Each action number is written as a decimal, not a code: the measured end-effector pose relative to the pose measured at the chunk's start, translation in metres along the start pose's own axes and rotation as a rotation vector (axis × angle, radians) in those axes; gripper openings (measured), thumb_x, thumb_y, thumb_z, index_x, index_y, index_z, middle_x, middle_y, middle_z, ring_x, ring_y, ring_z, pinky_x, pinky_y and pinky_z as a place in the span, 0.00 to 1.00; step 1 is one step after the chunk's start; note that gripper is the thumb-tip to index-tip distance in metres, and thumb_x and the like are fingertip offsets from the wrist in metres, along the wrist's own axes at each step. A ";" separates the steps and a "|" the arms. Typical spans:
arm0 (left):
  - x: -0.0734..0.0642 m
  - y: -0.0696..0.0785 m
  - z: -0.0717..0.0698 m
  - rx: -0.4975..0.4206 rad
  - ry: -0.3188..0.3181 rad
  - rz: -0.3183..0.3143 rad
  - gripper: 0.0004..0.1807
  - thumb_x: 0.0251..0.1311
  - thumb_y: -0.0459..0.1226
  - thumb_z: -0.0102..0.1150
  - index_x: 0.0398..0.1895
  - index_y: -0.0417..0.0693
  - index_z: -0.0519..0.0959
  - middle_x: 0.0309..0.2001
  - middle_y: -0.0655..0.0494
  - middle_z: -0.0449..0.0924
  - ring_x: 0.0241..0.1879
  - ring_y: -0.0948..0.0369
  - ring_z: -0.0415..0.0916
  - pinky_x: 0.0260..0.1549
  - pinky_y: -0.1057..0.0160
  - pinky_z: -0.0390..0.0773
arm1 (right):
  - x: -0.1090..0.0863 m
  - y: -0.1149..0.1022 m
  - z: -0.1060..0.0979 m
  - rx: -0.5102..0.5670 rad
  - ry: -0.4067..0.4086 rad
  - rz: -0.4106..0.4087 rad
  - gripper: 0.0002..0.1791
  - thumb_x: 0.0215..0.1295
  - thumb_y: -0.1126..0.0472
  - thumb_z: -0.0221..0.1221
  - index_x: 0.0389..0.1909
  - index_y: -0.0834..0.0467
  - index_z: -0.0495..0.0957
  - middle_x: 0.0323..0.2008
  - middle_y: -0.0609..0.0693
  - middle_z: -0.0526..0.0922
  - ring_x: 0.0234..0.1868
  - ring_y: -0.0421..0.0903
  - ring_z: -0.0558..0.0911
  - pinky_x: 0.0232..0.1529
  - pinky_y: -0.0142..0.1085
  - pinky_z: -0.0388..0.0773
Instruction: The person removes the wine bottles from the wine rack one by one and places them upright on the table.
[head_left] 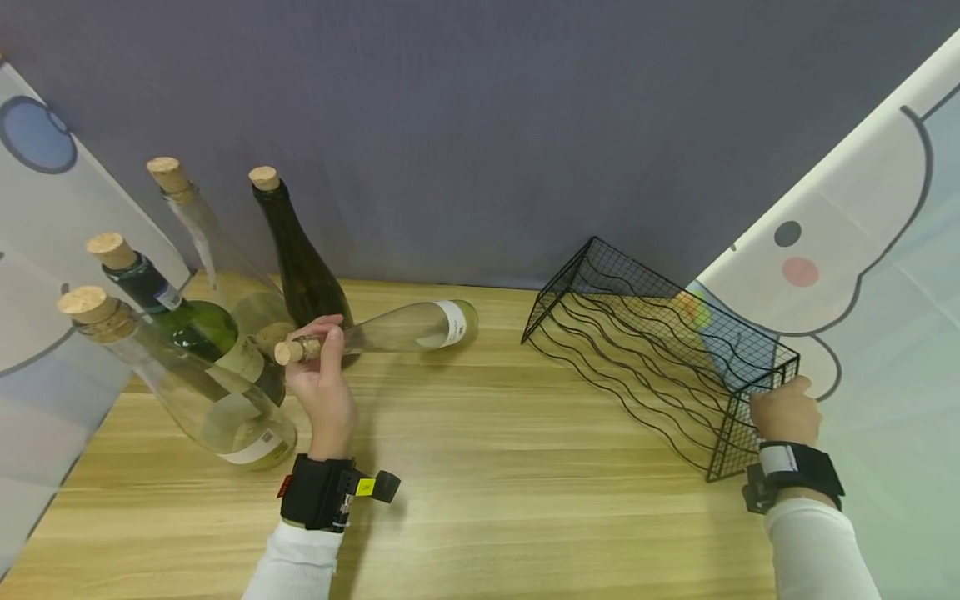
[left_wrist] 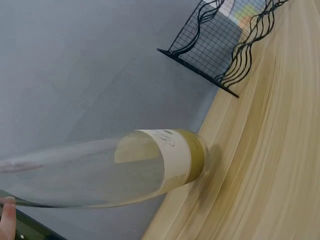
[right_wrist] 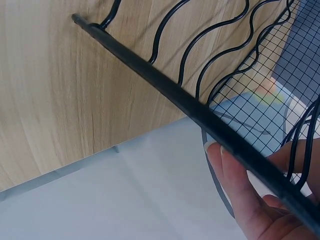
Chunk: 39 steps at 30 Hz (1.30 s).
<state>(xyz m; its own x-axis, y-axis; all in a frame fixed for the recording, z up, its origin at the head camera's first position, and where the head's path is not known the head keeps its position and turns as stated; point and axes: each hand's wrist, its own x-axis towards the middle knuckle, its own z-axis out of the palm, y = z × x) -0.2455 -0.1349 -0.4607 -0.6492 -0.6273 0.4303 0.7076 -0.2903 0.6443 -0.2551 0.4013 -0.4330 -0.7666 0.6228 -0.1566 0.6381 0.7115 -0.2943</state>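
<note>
My left hand [head_left: 324,396] grips the neck of a clear glass bottle [head_left: 408,327], just beside its cork. The bottle leans over to the right, base away from the hand. A white label [left_wrist: 177,155] wraps its lower part in the left wrist view; whether the base touches the table cannot be told. At the right, a black wire wine rack [head_left: 738,437] with wavy rods has its end frame held by my right hand [head_left: 787,410]. Close up, the right wrist view shows fingers [right_wrist: 235,180] curled at the thick black bar [right_wrist: 175,95].
Left of the held bottle stand a dark bottle [head_left: 311,279], a green bottle [head_left: 198,325], a tall clear bottle [head_left: 213,242] and a nearer clear bottle [head_left: 191,392], all corked. A grey wall [head_left: 480,150] rises behind the wooden table [head_left: 525,500].
</note>
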 end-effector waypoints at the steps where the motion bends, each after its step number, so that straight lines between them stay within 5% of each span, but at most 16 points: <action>1: 0.000 0.000 0.001 -0.013 -0.006 -0.005 0.03 0.64 0.24 0.52 0.35 0.38 0.73 0.36 0.50 0.82 0.41 0.55 0.78 0.43 0.64 0.77 | 0.000 0.000 0.000 0.001 0.001 0.001 0.35 0.67 0.60 0.43 0.63 0.81 0.42 0.48 0.91 0.66 0.47 0.81 0.70 0.38 0.63 0.76; 6: 0.000 0.001 0.000 -0.049 -0.009 -0.013 0.05 0.64 0.22 0.51 0.36 0.36 0.74 0.34 0.47 0.85 0.40 0.52 0.82 0.45 0.63 0.82 | 0.000 0.001 0.000 -0.006 0.013 -0.009 0.35 0.66 0.60 0.43 0.63 0.81 0.43 0.46 0.91 0.67 0.44 0.81 0.72 0.35 0.62 0.76; 16: -0.001 0.001 -0.010 0.026 -0.035 0.053 0.05 0.61 0.20 0.52 0.38 0.30 0.76 0.35 0.47 0.86 0.41 0.49 0.81 0.43 0.65 0.81 | 0.000 0.001 0.002 -0.008 0.022 -0.026 0.35 0.66 0.60 0.44 0.63 0.82 0.44 0.46 0.91 0.66 0.45 0.82 0.71 0.38 0.64 0.75; 21: -0.004 0.004 -0.006 0.093 -0.164 0.172 0.07 0.60 0.20 0.54 0.40 0.19 0.72 0.38 0.50 0.86 0.44 0.49 0.80 0.49 0.63 0.79 | 0.000 0.001 0.002 -0.001 0.034 -0.024 0.35 0.66 0.61 0.44 0.63 0.82 0.44 0.46 0.91 0.67 0.44 0.81 0.72 0.36 0.63 0.75; 30: -0.010 0.008 0.012 0.218 -0.396 0.510 0.30 0.57 0.44 0.66 0.34 0.16 0.73 0.42 0.52 0.86 0.45 0.54 0.81 0.52 0.62 0.78 | 0.002 0.002 0.002 -0.003 0.018 -0.018 0.36 0.67 0.60 0.44 0.63 0.82 0.43 0.47 0.91 0.66 0.45 0.81 0.71 0.38 0.63 0.75; 36: -0.016 0.005 0.015 0.218 -0.555 0.409 0.38 0.59 0.55 0.57 0.44 0.20 0.72 0.52 0.60 0.83 0.53 0.52 0.76 0.68 0.52 0.61 | 0.001 0.001 0.002 -0.009 0.021 -0.031 0.35 0.66 0.60 0.43 0.63 0.82 0.43 0.46 0.91 0.67 0.44 0.81 0.72 0.37 0.63 0.75; 39: -0.018 0.003 0.015 0.144 -0.615 0.322 0.41 0.59 0.56 0.56 0.44 0.17 0.69 0.50 0.64 0.83 0.48 0.57 0.78 0.65 0.58 0.66 | 0.000 0.000 0.000 -0.006 0.021 -0.033 0.35 0.66 0.61 0.43 0.63 0.82 0.44 0.45 0.91 0.67 0.43 0.80 0.73 0.35 0.62 0.75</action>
<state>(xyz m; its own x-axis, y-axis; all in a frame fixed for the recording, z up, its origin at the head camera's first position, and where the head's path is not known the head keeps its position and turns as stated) -0.2362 -0.1138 -0.4571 -0.4839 -0.1318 0.8651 0.8744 -0.0343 0.4839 -0.2548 0.4015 -0.4333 -0.7858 0.6054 -0.1265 0.6127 0.7338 -0.2937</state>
